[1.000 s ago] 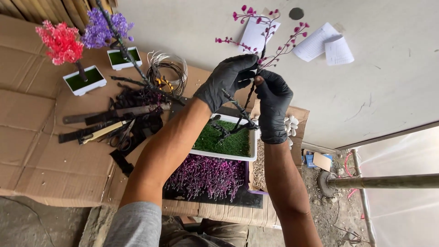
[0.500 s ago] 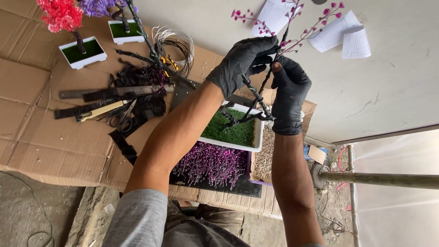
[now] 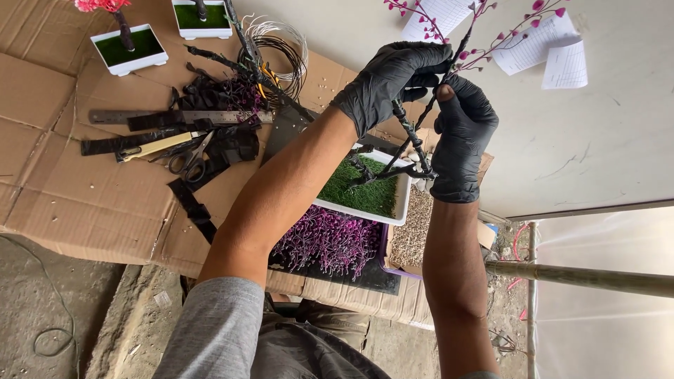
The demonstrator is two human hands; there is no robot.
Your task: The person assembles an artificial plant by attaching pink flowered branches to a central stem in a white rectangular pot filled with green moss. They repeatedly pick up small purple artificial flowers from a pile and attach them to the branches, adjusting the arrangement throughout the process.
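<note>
**Both hands on the little wire tree, held over its tray**

I have both gloved hands up on the artificial tree (image 3: pixel 414 140); the left hand (image 3: pixel 390 77) is curled around the upper trunk, the right hand (image 3: pixel 460 130) closed on it just beside, thumb pressed at the stem; the tree hangs above the white tray of green turf (image 3: pixel 365 189), its dark roots splayed just over the grass. I judge it light and springy; the wrapped trunk looks stiff enough to grip firmly, but the thin twigs with pink buds (image 3: pixel 519 21) would bend or shed if squeezed, so I would keep hold low on the trunk, away from the tips. Gloves should give decent grip on the wrap.

Below lies flattened cardboard (image 3: pixel 63 189) on a rough floor; on it scissors (image 3: pixel 189 161), a metal ruler (image 3: pixel 175 116), black tape strips, a wire coil (image 3: pixel 281 49), a bin of purple sprigs (image 3: pixel 326 242), gravel (image 3: pixel 411 228); two finished potted trees stand at the far edge; a pale wall with paper sheets (image 3: pixel 540 49) rises ahead.
</note>
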